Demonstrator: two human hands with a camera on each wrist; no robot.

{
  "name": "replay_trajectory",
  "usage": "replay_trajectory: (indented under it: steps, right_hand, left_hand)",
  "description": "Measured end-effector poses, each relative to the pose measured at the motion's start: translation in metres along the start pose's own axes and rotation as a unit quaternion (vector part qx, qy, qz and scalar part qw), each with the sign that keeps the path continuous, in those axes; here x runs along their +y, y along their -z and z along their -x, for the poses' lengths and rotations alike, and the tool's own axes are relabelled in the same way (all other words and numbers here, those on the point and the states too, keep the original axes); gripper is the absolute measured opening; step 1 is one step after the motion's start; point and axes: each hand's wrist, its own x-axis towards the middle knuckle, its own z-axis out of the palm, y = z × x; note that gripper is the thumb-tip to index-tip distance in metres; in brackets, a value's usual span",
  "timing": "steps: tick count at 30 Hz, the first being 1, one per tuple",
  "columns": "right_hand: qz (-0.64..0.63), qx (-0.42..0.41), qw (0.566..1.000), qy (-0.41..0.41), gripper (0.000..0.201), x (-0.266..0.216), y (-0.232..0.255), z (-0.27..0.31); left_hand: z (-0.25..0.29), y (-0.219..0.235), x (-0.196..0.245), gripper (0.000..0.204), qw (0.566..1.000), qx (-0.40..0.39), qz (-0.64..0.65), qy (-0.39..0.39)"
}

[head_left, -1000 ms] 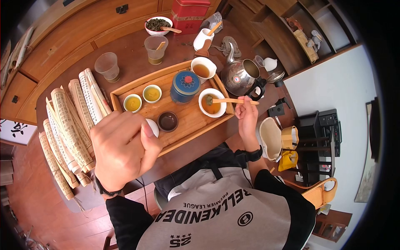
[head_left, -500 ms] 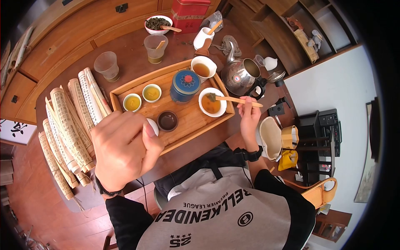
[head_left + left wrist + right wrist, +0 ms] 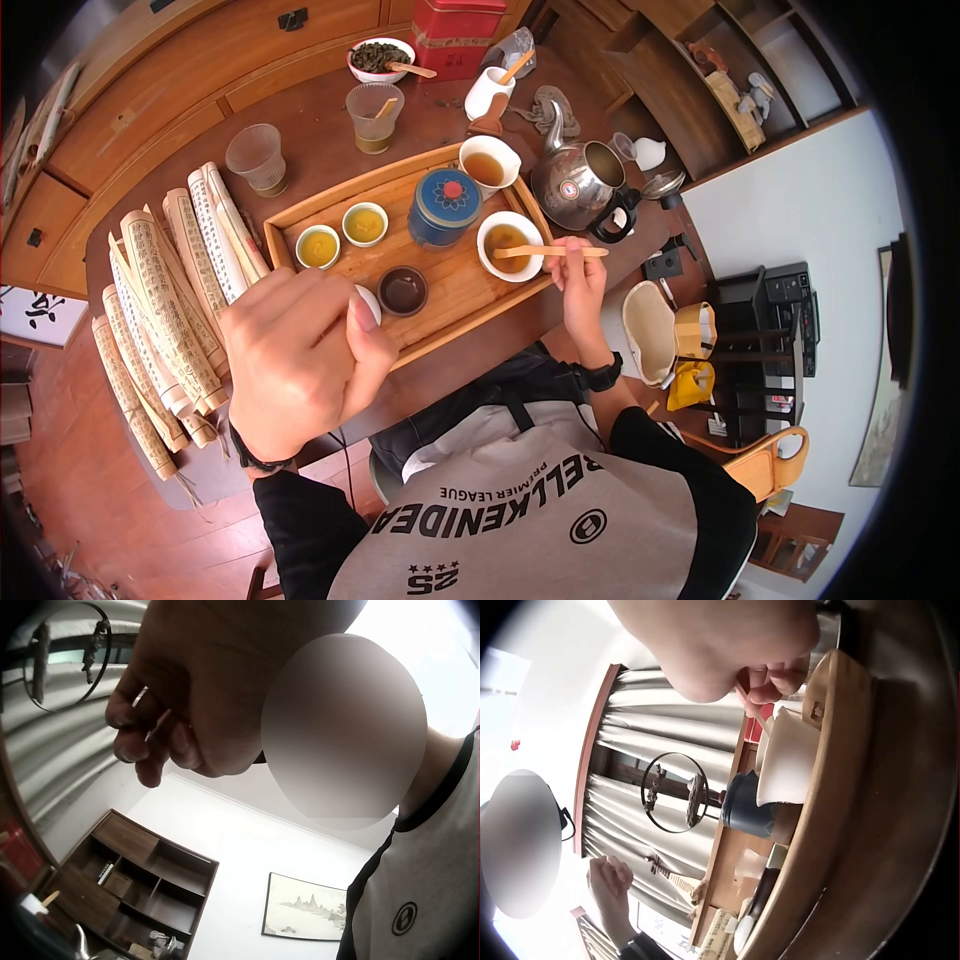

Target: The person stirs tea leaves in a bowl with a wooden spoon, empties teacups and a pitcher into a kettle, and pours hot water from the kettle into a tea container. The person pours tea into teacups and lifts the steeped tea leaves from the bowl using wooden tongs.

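My right hand pinches the handle of a slim wooden spoon, whose tip reaches into a white bowl of amber tea at the tray's right end. In the right wrist view, that bowl stands close below the curled fingers. My left hand is raised above the tray's left front corner, close to the head camera. Its fingers bend loosely in the left wrist view, and nothing shows in them. Beside the bowl are a blue lidded canister and a white pitcher with tea.
The wooden tray also bears two cups of yellow tea and a dark cup. A steel kettle stands right of it, rolled bamboo scrolls lie left. Behind are two ribbed glasses and a leaf bowl.
The spoon's tip, which showed wet leaves at the surface, has dipped into the tea and the leaves no longer show on it. The right hand shifted slightly left. My left hand barely moved.
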Motion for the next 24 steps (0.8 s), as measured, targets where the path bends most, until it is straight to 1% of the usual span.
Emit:
replay_trajectory:
  steps: [1,2,4,8,10,14,16,17,19,20,22,24]
  right_hand:
    - [-0.021,0.005,1.000,-0.019,0.032,-0.001,0.000,-0.001]
    - [-0.021,0.005,1.000,-0.019,0.032,0.000,0.002,-0.001]
    - [-0.089,0.028,0.994,-0.065,0.028,0.002,0.006,-0.003]
    - [-0.120,0.057,0.987,-0.094,0.025,-0.004,0.009,-0.006]
    - [-0.137,0.056,0.986,-0.078,0.024,-0.006,0.012,-0.007]
    - [-0.128,0.073,0.988,-0.052,0.024,-0.006,0.017,-0.010]
    - [-0.066,0.077,0.995,-0.021,0.027,-0.004,0.018,-0.011]
    - [-0.066,0.077,0.995,-0.021,0.027,-0.003,0.018,-0.010]
    - [-0.011,0.056,0.998,0.013,0.030,-0.001,0.016,-0.008]
    - [-0.011,0.056,0.998,0.013,0.030,0.001,0.014,-0.007]
    - [0.044,0.032,0.998,0.033,0.029,0.004,0.010,-0.003]
    - [0.053,0.023,0.998,0.038,0.029,0.006,0.006,-0.001]
  left_hand:
    - [0.000,0.000,0.000,0.028,1.000,0.001,-0.001,0.002]
    - [0.000,0.000,0.000,0.028,1.000,0.001,-0.001,0.003]
    - [0.001,0.000,0.000,0.028,1.000,0.002,-0.002,0.002]
    - [0.001,0.000,0.000,0.028,1.000,-0.001,-0.004,0.000]
    - [0.000,0.000,0.000,0.029,1.000,-0.003,-0.006,0.000]
    - [0.001,-0.002,0.000,0.029,1.000,0.002,-0.003,-0.004]
    - [0.001,-0.002,0.000,0.029,1.000,-0.001,-0.006,0.000]
    - [0.001,-0.002,0.000,0.029,1.000,-0.001,-0.006,0.000]
    - [0.000,-0.002,0.001,0.029,1.000,-0.005,-0.006,0.002]
    - [0.000,-0.002,0.001,0.029,1.000,-0.005,-0.006,0.002]
    - [0.001,-0.002,0.000,0.029,1.000,-0.006,-0.008,0.002]
    - [0.001,-0.003,0.001,0.028,1.000,-0.006,-0.007,0.003]
